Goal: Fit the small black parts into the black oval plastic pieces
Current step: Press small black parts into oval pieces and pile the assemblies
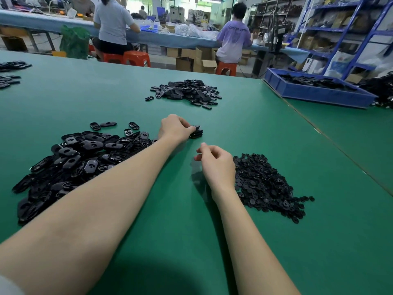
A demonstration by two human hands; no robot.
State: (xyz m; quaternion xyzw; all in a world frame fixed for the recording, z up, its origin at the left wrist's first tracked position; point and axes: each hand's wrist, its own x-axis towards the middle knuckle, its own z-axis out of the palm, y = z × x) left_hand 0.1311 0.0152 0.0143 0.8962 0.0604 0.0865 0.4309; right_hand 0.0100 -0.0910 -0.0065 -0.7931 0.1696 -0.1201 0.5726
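A big heap of black oval plastic pieces (pixel 80 158) lies on the green table (pixel 148 241) at the left. A pile of small black parts (pixel 265 184) lies at the right. Between them stands a short stack of oval pieces (pixel 196 133). My left hand (pixel 175 128) pinches the top of that stack with curled fingers. My right hand (pixel 217 165) hovers just left of the small parts, fingers loosely curled, thumb and forefinger close together; whether it holds a part I cannot tell.
A second heap of oval pieces (pixel 187 92) lies farther back in the middle. A blue tray (pixel 314 92) of black parts stands at the back right on the adjoining table. More black pieces (pixel 10 73) lie far left. People sit at a bench behind.
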